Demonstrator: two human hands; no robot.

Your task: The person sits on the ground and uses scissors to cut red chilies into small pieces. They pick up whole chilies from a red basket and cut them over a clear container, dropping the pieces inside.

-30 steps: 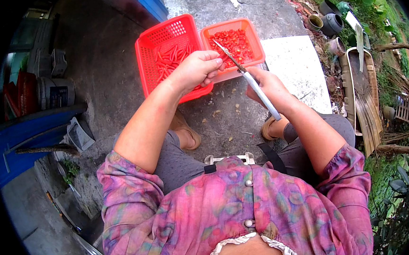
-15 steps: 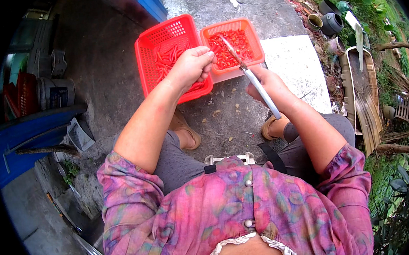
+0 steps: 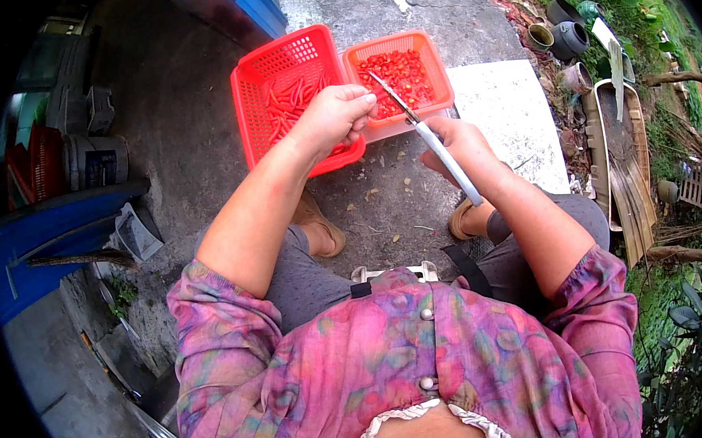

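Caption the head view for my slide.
Left hand over a red basket of whole chillies, right hand holding a white-handled cutting tool above chopped ones.

Left head fisheye | we look steeply down from above | shirt (image 3: 336,358) close, nearer us than the grip of our right hand (image 3: 461,140)

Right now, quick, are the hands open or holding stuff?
Left hand: pinched closed; can't tell on what.
Right hand: closed, holding the white-handled cutting tool.
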